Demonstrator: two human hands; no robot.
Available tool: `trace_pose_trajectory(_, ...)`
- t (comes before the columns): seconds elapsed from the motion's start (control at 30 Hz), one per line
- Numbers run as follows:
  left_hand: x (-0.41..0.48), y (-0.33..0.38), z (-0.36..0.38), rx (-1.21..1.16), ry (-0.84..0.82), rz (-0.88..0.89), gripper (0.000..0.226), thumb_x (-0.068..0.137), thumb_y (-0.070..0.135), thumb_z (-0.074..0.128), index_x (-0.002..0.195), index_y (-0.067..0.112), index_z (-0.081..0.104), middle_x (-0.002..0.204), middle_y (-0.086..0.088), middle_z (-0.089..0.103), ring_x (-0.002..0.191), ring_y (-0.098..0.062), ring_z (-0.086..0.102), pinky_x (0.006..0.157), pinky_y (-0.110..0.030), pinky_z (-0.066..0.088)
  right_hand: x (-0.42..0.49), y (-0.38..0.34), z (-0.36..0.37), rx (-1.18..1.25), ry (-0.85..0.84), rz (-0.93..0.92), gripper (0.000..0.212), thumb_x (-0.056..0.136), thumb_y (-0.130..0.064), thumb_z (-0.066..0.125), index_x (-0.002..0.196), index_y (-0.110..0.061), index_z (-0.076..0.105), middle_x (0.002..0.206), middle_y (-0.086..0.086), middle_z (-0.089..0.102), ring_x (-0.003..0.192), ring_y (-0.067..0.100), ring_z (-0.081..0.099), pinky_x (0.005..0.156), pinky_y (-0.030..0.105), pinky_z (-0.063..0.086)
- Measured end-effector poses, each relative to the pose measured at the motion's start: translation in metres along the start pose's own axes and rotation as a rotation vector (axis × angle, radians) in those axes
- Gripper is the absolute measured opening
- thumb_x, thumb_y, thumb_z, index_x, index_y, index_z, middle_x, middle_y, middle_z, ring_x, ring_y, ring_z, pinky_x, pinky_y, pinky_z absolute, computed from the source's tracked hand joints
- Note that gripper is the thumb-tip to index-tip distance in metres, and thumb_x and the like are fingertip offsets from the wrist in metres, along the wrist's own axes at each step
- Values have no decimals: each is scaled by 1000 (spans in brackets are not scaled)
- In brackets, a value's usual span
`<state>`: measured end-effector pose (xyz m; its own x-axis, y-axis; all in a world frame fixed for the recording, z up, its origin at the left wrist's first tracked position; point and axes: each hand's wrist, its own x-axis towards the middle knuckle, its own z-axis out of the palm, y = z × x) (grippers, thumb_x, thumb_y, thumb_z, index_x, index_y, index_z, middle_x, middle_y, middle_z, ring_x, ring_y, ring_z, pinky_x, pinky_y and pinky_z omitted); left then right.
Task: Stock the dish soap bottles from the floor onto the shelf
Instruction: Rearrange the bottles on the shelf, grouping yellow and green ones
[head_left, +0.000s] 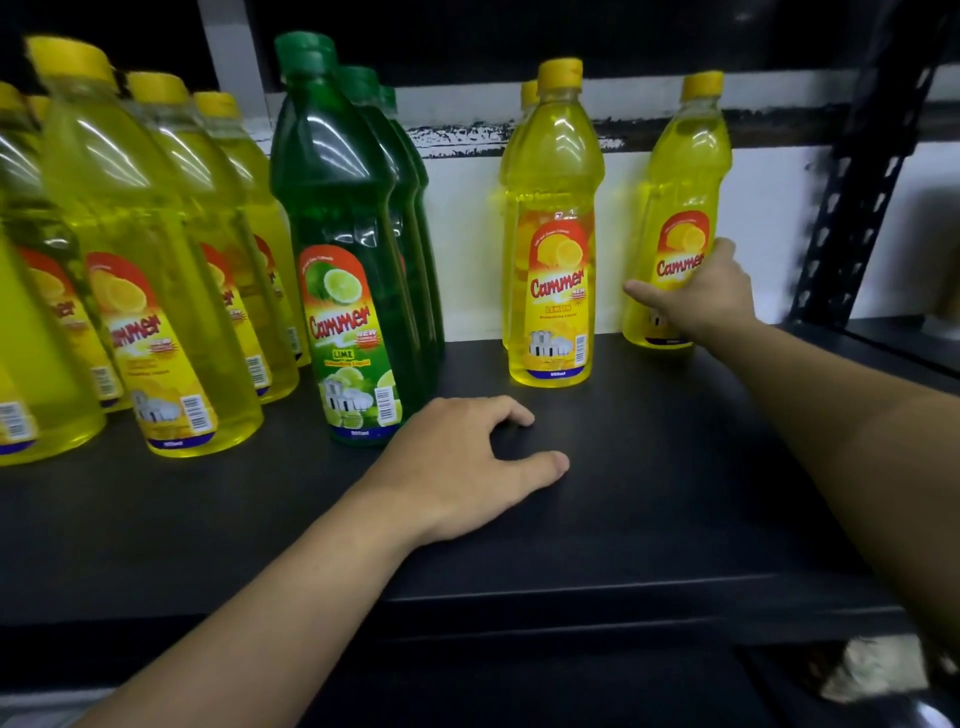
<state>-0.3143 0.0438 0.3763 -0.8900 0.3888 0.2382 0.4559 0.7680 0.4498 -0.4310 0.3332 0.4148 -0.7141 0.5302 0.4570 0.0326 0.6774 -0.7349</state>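
A yellow lemon dish soap bottle (680, 171) stands upright at the back right of the black shelf (649, 467). My right hand (696, 296) wraps around its lower half, thumb on the left side and fingers on the right. A second yellow bottle (556, 223) stands upright to its left, with another partly hidden behind it. My left hand (457, 462) rests palm down on the shelf board in front of the green bottles, fingers loosely bent, holding nothing.
A row of green lime bottles (343, 234) stands left of centre, and several yellow bottles (156, 260) fill the shelf's left part. A black perforated upright (857, 171) bounds the shelf on the right. A white wall lies behind.
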Motion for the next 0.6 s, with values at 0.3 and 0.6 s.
trace_pose_trajectory(0.3,0,1,0,-9,7,6,54,79,69,64,125,41,62,131,22,58,121,-4,49,101,-27,41,-4,0,-3,-33,-9,-4,87,76,-51,80,137,-11,34,131,16,54,120,37,53,92,45,48)
trace_pose_trajectory(0.6,-1,2,-2,-26,-2,-6,52,79,68,65,123,40,63,132,19,58,122,-4,49,100,-25,41,-30,-2,-20,-44,-46,-34,83,75,-52,80,133,-12,36,126,15,57,114,37,56,87,42,48)
